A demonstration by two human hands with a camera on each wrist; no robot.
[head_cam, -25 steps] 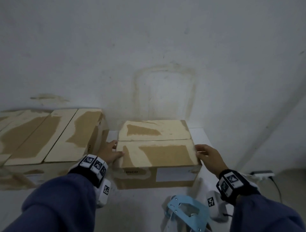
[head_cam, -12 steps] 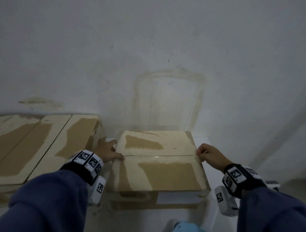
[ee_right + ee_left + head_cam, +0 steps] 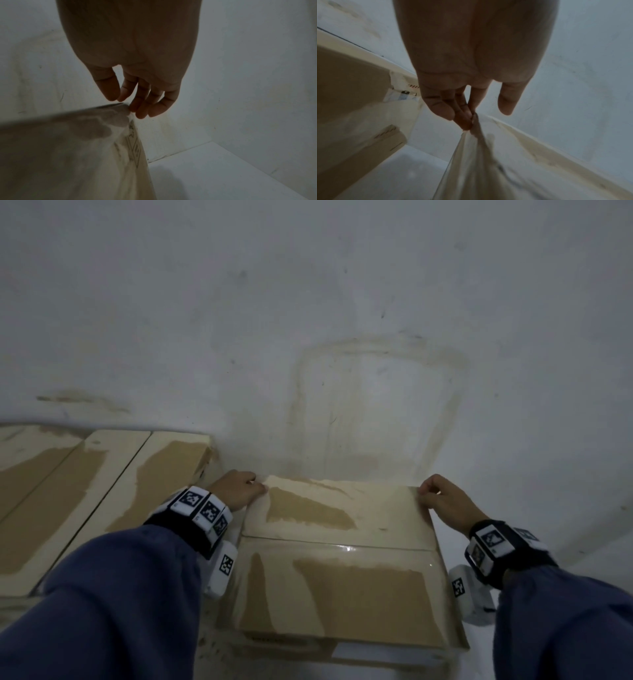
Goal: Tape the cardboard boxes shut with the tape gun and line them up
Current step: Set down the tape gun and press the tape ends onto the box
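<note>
Cardboard, worn pale in patches, on the taped box sitting on the white worktop close to its right edge and near the wall. Clear tape glinting along the seam between its two top flaps. Left hand at the box's far left corner, fingers bunched and curled against that corner, thumb held apart; a true pinch or mere contact, cannot tell. Right hand at the far right corner, fingertips curled and touching the corner's edge, thumb just above the top; a firm hold, cannot tell. Just left of the taped box, across a narrow gap, larger boxes in a row along the wall toward the worktop's left edge. Blue sleeves on both arms, marker bands at the wrists.
</note>
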